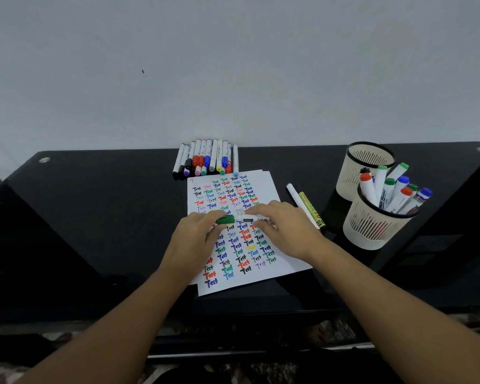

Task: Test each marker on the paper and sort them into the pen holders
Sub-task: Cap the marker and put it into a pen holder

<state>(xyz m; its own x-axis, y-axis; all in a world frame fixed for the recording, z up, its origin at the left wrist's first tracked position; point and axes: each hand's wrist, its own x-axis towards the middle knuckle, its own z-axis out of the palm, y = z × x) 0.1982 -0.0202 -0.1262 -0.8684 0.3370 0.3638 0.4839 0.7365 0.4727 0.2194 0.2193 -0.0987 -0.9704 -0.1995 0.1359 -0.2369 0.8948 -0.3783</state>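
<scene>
Both hands meet over the paper [234,261], holding one marker [240,218] level between them. The left hand [196,239] has its fingers curled round the green cap [226,219], and the right hand [284,228] pinches the white barrel just beside it. Cap and barrel look joined, though the seam between the fingertips is too small to be sure. The sheet under the fingers is covered in rows of the word "Test" in many colours.

Beyond the fingertips, at the far edge of the paper, a row of markers [205,159] lies side by side against the wall. Just right of the right hand, two loose markers [305,205] lie on the black table [108,212], touching each other. Further right stand two pale pen holders: the near holder [372,228] has several markers standing in it, and the far holder [367,162] stands behind it
</scene>
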